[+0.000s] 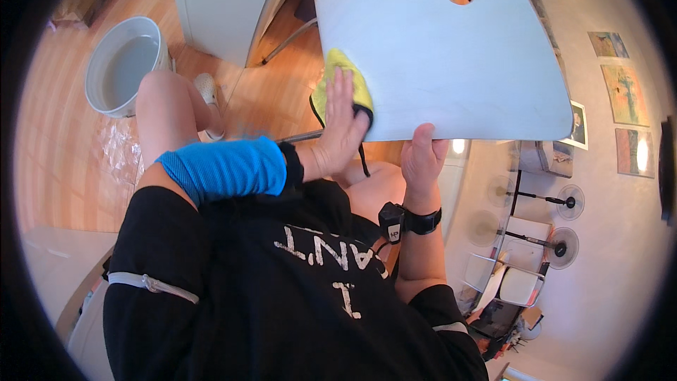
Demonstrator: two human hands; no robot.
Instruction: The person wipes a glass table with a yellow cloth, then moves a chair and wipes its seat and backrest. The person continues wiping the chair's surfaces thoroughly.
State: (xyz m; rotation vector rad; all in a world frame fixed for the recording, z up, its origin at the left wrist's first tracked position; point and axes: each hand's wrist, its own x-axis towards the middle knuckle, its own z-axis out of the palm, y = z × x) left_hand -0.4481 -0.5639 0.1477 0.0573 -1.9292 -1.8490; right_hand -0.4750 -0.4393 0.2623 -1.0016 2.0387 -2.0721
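Observation:
My left hand (341, 116), in a blue sleeve (227, 169), lies with outstretched fingers on a yellow-green microfiber cloth (351, 79) with a black border. The cloth is pressed over the left edge of a smooth white panel (449, 69). An oval hand slot pierces the panel near the top, and patterned fabric shows through it. With its thumb on the panel's near edge, my right hand (423, 161) grips the board; its other fingers are partly hidden below. A black watch (422, 220) is on the right wrist.
A white bucket (124, 66) of greyish water stands on the wood-look floor (63, 153) beside my left knee. Another white panel (222, 5) and a metal leg (288, 42) are beyond. Standing fans (560, 247), a white chair (521, 286) and wall paintings (624, 95) are at right.

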